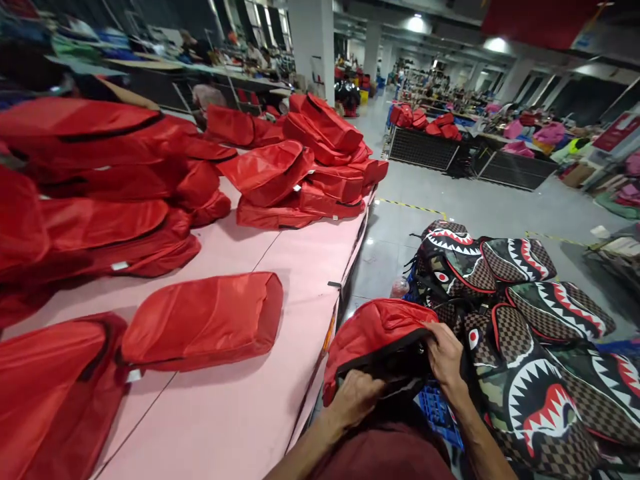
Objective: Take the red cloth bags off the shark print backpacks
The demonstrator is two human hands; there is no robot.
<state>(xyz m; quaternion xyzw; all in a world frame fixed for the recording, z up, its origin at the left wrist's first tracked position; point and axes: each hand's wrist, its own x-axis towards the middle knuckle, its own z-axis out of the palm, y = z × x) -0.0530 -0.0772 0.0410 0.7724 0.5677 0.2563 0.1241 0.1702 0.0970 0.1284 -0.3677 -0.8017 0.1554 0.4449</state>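
Note:
Between my hands, close to my body, is a red fabric bag [370, 327], its dark-edged opening facing me. My left hand [356, 399] is closed on the near edge of that opening, knuckles up. On the far right side of the opening, my right hand [445, 353] pinches the bag's rim. The inside of the bag looks dark and I cannot make out what is in it. To the left, a flat red bag [205, 320] lies on the pink-topped table [250, 413], with another red bag [55, 400] beside it.
Red bags [110, 167] are heaped along the table's back and left. Right of me, shark-mouth patterned backpacks [540, 400] lie piled over a blue crate [437, 413]. A pillar [313, 53] and a mesh-sided table [425, 148] with red bags stand farther off.

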